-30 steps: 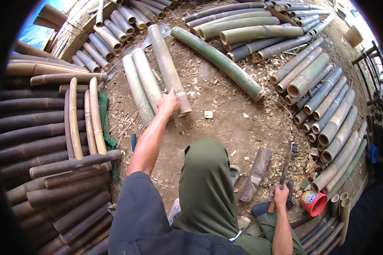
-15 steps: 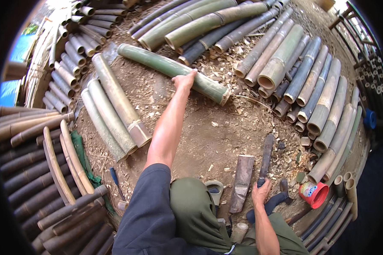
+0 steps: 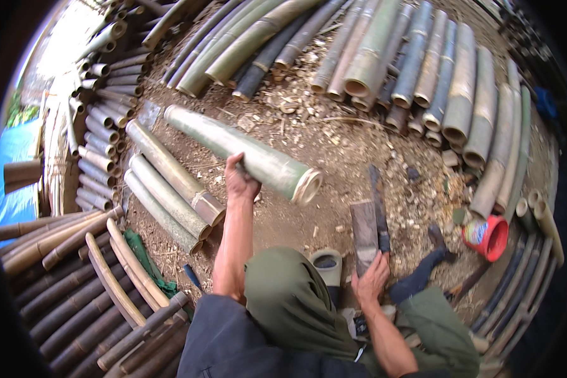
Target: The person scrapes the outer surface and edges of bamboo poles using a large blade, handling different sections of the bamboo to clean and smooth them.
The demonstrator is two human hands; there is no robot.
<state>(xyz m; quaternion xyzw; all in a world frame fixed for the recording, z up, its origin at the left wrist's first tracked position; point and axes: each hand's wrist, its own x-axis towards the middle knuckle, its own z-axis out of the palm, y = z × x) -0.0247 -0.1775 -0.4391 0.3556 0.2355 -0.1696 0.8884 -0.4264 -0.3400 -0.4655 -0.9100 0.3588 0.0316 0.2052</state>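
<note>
A thick green bamboo pole is tilted over the dirt, its cut end pointing to the right. My left hand grips it from below near the middle. My right hand closes around the lower end of a flat, dark wooden block. Right beside that block lies a long blade with a dark handle, close to my fingertips. Part of the handle end is hard to make out next to the hand.
Stacked bamboo poles line the back and right. More cut bamboo lies at left, above curved strips. A red bucket and a dark-handled tool sit at right. Chips litter the dirt.
My left hand has turned over and brought the green pole nearer, with its right end lifted. My right hand has shifted from the blade's handle to the wooden block.
</note>
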